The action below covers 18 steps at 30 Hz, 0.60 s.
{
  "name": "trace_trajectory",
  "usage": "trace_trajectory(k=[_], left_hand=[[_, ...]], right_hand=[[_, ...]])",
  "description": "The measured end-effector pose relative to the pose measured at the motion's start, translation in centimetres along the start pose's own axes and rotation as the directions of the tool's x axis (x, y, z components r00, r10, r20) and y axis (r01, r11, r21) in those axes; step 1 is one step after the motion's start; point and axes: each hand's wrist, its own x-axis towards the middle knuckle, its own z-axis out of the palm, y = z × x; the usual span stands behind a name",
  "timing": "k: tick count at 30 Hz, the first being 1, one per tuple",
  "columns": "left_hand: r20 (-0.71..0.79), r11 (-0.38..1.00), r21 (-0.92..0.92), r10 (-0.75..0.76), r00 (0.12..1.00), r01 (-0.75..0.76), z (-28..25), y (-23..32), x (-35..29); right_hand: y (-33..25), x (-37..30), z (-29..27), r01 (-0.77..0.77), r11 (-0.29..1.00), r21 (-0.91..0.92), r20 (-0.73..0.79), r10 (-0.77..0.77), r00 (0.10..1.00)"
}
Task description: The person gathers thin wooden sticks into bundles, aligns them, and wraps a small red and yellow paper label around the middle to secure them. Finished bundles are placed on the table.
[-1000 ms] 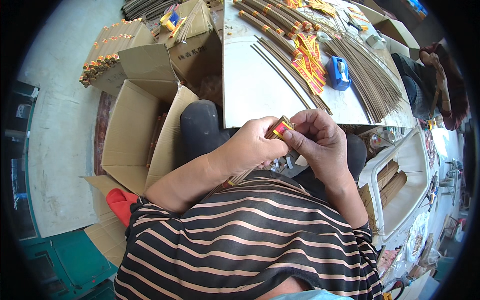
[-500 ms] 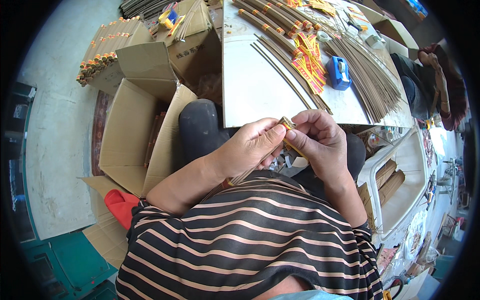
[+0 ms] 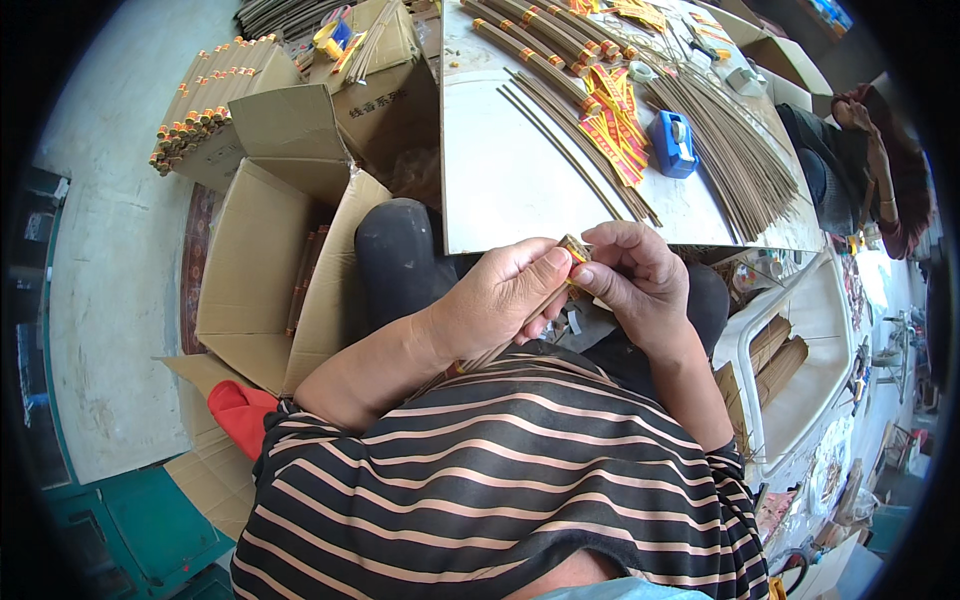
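A slim bundle of brown incense sticks (image 3: 488,354) slants over my lap, its far end near the table's front edge. My left hand (image 3: 508,284) is closed round the bundle, thumb pressing near that end. A red and yellow paper label (image 3: 578,256) goes round the sticks just below the tip. My right hand (image 3: 640,284) pinches at the label with thumb and fingers, touching the bundle's end. Part of the label is hidden by the fingers. A second band shows faintly at the bundle's near end, by my left forearm.
The white table (image 3: 500,180) bears loose incense sticks (image 3: 735,160), finished bundles (image 3: 535,55), paper labels (image 3: 615,130) and a blue tape dispenser (image 3: 673,145). An open carton (image 3: 240,270) stands at left, near stacked bundles (image 3: 215,90). A white tub (image 3: 800,420) is at right.
The loose yellow length of label that hung below my right hand no longer shows. Both hands stay in nearly the same place, and the view has shifted slightly.
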Motion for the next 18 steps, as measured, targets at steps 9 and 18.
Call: trace_trajectory(k=[9, 18], left_hand=[[-0.185, 0.958, 0.276, 0.127, 0.974, -0.072, 1.2, 0.3, -0.1], [-0.223, 0.737, 0.660, 0.381, 0.897, -0.149, 2.0, -1.8, 0.6]], right_hand=[[-0.3, 0.2, -0.4, -0.077, 0.857, -0.510, -0.169, -0.012, 0.986], [-1.4, -1.4, 1.3, -0.221, 0.936, -0.273, -0.177, 0.176, 0.968]])
